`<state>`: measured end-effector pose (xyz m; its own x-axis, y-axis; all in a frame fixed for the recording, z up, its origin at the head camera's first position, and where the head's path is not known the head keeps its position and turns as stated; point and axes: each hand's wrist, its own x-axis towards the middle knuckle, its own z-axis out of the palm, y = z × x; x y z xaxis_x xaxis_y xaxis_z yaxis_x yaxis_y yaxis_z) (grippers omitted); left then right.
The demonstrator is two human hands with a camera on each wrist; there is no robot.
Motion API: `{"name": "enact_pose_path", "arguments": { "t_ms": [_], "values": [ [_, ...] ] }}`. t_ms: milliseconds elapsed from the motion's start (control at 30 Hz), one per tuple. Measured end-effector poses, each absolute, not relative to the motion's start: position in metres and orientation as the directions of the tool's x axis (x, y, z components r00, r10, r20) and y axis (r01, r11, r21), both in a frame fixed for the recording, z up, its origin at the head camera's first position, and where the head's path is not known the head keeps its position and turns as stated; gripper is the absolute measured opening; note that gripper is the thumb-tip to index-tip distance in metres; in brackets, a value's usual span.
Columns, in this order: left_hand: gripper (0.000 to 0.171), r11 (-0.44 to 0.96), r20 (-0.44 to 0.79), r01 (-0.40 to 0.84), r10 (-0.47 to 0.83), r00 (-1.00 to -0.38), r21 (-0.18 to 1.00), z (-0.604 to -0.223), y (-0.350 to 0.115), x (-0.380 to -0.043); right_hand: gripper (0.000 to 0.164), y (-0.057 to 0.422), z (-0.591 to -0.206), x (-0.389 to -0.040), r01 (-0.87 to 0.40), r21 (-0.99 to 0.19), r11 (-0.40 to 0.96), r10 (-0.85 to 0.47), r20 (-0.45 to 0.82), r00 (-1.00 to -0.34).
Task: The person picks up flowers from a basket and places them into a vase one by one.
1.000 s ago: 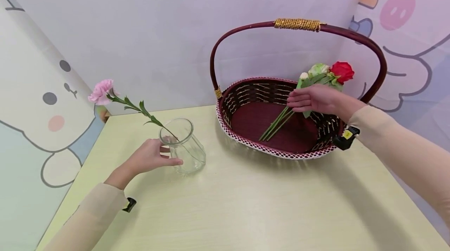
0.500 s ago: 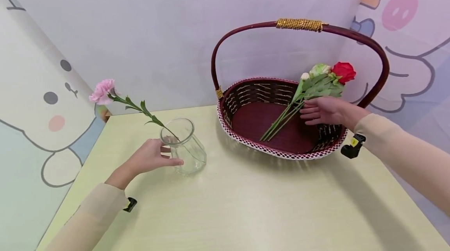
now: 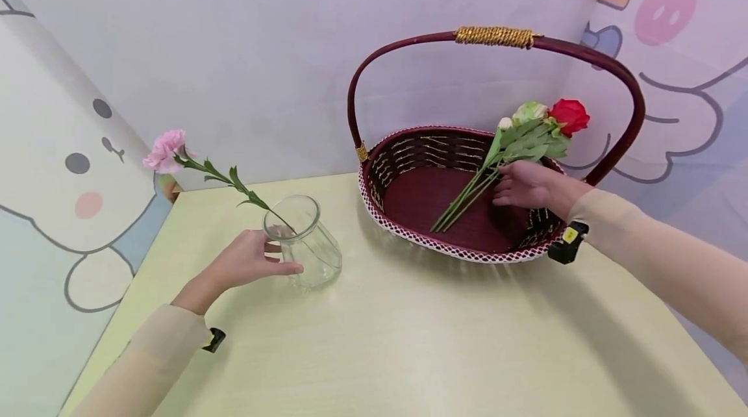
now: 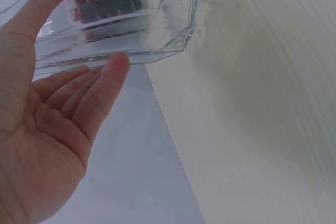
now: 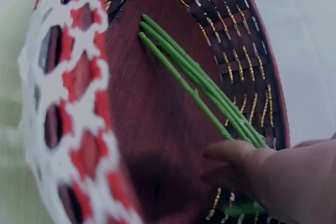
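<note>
Pale yellow tbl (image 3: pixel 397 352), pale backdrop (image 3: pixel 263 60) behind, pink-cheeked cartoon animal (image 3: pixel 49 176) on L, cartoon pig (image 3: pixel 663 69) on R

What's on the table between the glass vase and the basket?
Nothing: the head view shows only a narrow, bare strip of tabletop between the glass vase and the basket.

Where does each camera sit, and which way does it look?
Head: worn on the head, facing forward and down at glass jar and basket; left hand, right hand, sleeves show.
Left wrist: on that wrist, facing the glass jar; left hand shows.
Right wrist: on that wrist, facing into the basket; right hand partly shows.
Head and right wrist share the green stems.
</note>
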<state>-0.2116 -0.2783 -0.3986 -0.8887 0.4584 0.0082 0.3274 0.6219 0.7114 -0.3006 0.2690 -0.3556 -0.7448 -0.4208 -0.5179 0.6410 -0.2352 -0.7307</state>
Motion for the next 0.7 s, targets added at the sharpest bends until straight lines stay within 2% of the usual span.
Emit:
{"name": "enact_pose_path", "arguments": {
  "t_ms": [200,700],
  "values": [
    [0.064,0.615,0.000,0.318,0.460,-0.888,0.722,-0.399,-0.279,-0.211,0.058,0.257,-0.360,-0.302,0.630,-0.693,-0.351,-0.388,-0.504,-0.772],
    [0.067,0.602,-0.006,0.306,0.459,-0.888,0.738,-0.398,-0.278,-0.212,0.058,0.255,-0.361,-0.303,0.633,-0.666,-0.395,-0.334,-0.537,-0.774]
  ]
}}
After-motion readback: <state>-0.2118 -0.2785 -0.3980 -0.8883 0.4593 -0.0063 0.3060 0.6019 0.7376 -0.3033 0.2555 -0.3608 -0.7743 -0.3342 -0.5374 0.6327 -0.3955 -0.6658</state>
